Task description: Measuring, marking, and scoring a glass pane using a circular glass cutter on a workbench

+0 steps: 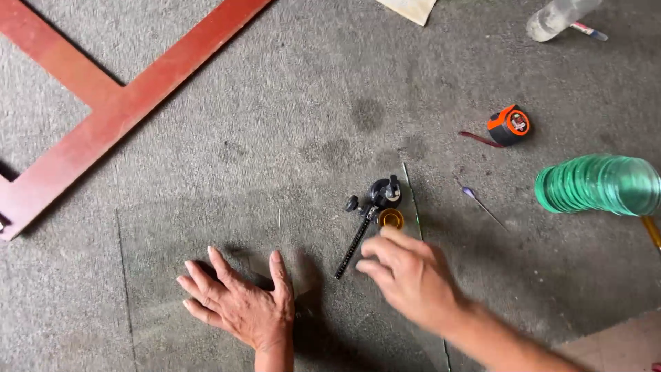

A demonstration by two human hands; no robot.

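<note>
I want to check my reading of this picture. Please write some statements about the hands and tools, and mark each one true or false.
1. The left hand lies flat, fingers spread, on the glass sheet. True.
2. The right hand holds the tape measure. False: the tape lies apart, up to the right; the hand reaches toward the circle cutter.
3. The stack of green discs lies right of the cutter. True.
4. The red frame lies beside the right hand. False: it is at the upper left.
</note>
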